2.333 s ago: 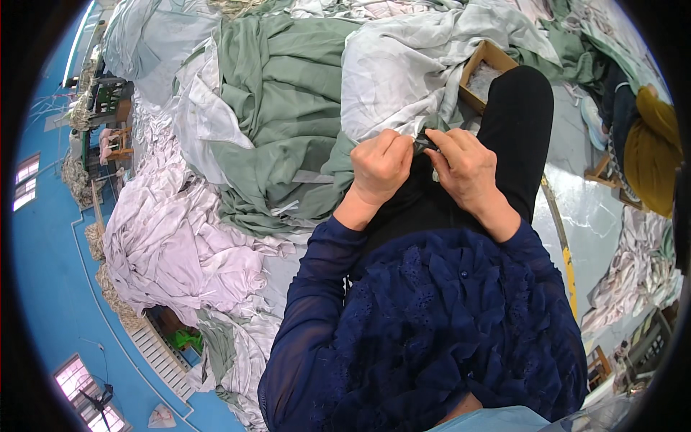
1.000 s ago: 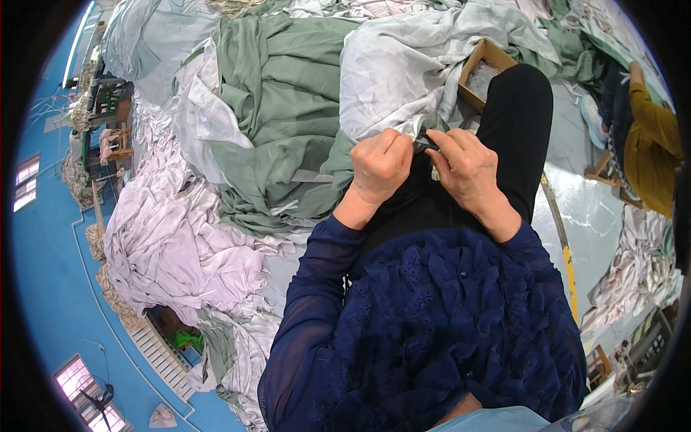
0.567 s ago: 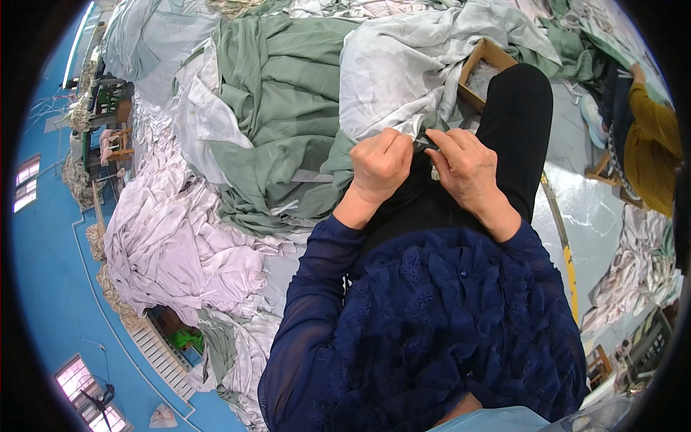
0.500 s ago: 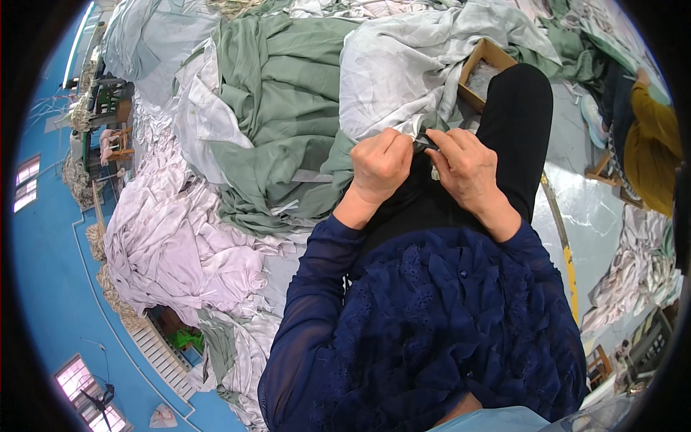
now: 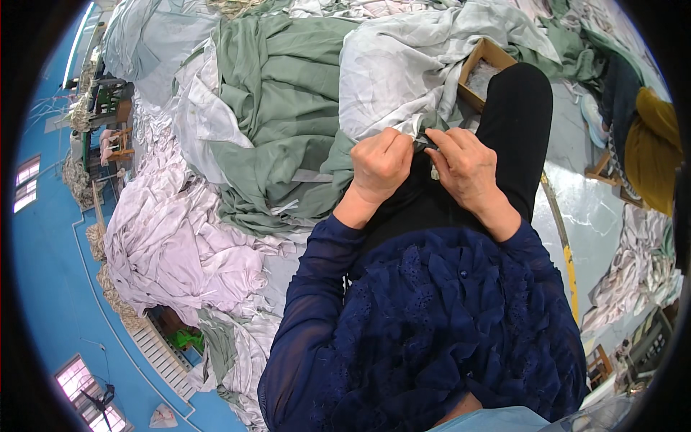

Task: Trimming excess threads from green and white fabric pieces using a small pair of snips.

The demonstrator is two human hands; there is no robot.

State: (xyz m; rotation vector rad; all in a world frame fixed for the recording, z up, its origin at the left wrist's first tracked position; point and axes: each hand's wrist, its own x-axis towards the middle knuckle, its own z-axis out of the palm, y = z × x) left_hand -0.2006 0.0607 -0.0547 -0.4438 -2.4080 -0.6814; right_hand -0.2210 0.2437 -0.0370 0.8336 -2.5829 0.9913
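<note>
My left hand [image 5: 383, 160] is closed in a pinch on the edge of the white and green cloth [image 5: 385, 97], above my lap. Close beside it, my right hand [image 5: 468, 162] grips a small dark metal tool [image 5: 425, 140] between thumb and forefinger. The tool's tip meets the cloth edge at my left fingertips. Most of the tool is hidden in my fingers, so its exact kind does not show. From my hands the cloth spreads away in loose folds, white in front and green [image 5: 288, 86] to the left.
An open cardboard box [image 5: 484, 72] with pale bits inside stands beyond my right knee. Lilac-white cloth [image 5: 183, 248] is heaped at the left. A person in a mustard top [image 5: 651, 158] is at the far right, by a small wooden stool [image 5: 603, 169].
My hands, the tool and the cloth stay nearly still. At the far right the person in mustard has shifted, and their hand no longer shows.
</note>
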